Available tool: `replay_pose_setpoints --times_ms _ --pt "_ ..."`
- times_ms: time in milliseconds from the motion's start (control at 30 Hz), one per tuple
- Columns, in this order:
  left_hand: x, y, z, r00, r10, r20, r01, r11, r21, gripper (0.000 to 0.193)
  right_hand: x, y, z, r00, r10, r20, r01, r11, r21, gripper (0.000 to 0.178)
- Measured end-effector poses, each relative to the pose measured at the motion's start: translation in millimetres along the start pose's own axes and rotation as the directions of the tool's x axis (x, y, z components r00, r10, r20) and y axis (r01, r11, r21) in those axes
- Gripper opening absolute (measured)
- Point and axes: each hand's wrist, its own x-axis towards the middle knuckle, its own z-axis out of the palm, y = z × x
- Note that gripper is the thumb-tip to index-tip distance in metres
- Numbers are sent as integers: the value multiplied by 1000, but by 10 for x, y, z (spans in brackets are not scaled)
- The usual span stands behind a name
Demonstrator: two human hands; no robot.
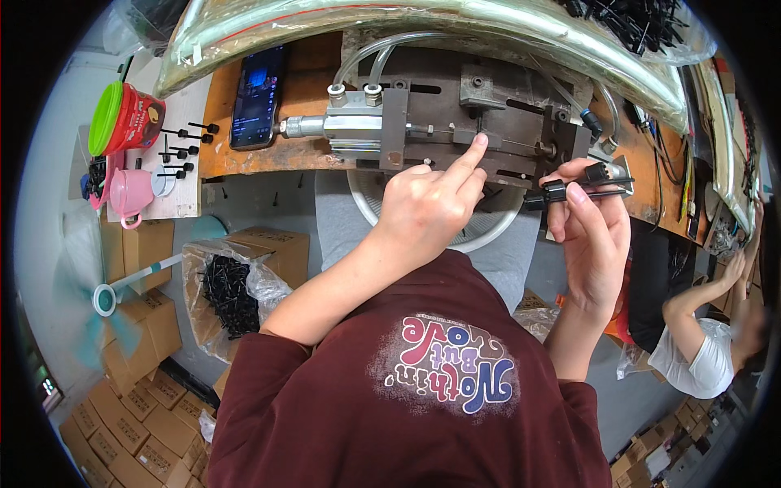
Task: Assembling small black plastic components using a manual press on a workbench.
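Note:
My left hand (427, 203) reaches over a dark metal fixture (521, 118). Its index finger is stretched out, with the tip on a small dark block (466, 138) where a thin black stem stands up; the other fingers are curled and look empty. To the right of the fixture, my right hand (594, 244) holds two black plastic parts (556, 193), each with a ribbed round head and a thin stem, between thumb and fingers. A silver air cylinder (354, 134) with clear hoses is mounted at the fixture's left end.
A phone (257, 98), a red tub (134, 118) with a green lid, a pink cup (134, 193) and several black parts (175, 154) lie left. A white basket (488, 236) sits below the fixture. A bag of black parts (232, 293), a fan (104, 299) and another person (700, 346) are around.

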Motion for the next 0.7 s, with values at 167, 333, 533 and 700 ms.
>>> replay_pose_setpoints --times_ms 167,333,533,700 --pt "6 60 -74 979 -188 -77 123 851 -511 32 -8 36 -10 1000 4 18 -3 1000 -15 18" --pt "107 157 -277 970 -115 -216 -74 703 -708 35 -10 103 104 992 61 111 -64 998 23 16" --pt "60 175 -315 979 -131 -155 -19 699 -715 37 -9 159 157 991 99 85 -106 991 77 13" --pt "37 157 -310 979 -154 -131 10 684 -730 37 -9 160 208 991 118 62 -127 979 162 13"
